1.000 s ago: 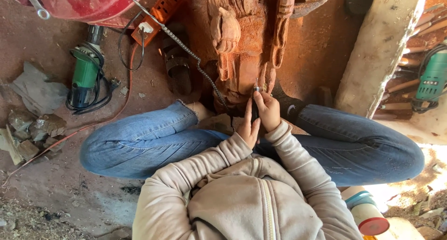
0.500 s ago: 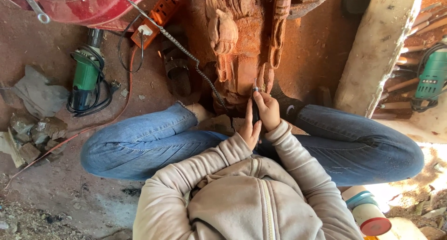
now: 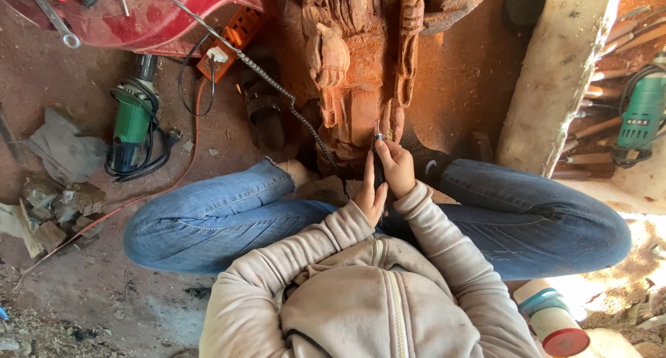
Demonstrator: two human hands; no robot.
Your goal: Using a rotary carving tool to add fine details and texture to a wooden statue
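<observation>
Reddish-brown wood forms the landmark here: a carved wooden figure (image 3: 361,73) lying on the dusty floor (image 3: 90,288), directly ahead of the seated person's crossed legs. All positions below are given relative to this carving.

The rotary carving handpiece (image 3: 379,165) is a slim dark tool with its tip set against the near, lower edge of the carving. A flexible metal drive shaft (image 3: 270,87) trails away from it across the carving's left side toward an orange power strip (image 3: 232,42).

Right hand (image 3: 397,167): closed around the handpiece, close to the tip, in a pencil-like grip. Left hand (image 3: 369,191): fingers curled against the handpiece's rear, just nearer the body than the carving, steadying it.

Handling judgement: the handpiece looks light and rigid, best held on its barrel near the tip for control; the stiff shaft will likely tug sideways. The carving appears heavy and hard, yet its thin relief details look prone to chipping.

Left of the carving lies a green angle grinder (image 3: 132,122) with coiled cable; a second green power tool (image 3: 642,112) sits well to the right, beyond a rough timber post (image 3: 555,80).
</observation>
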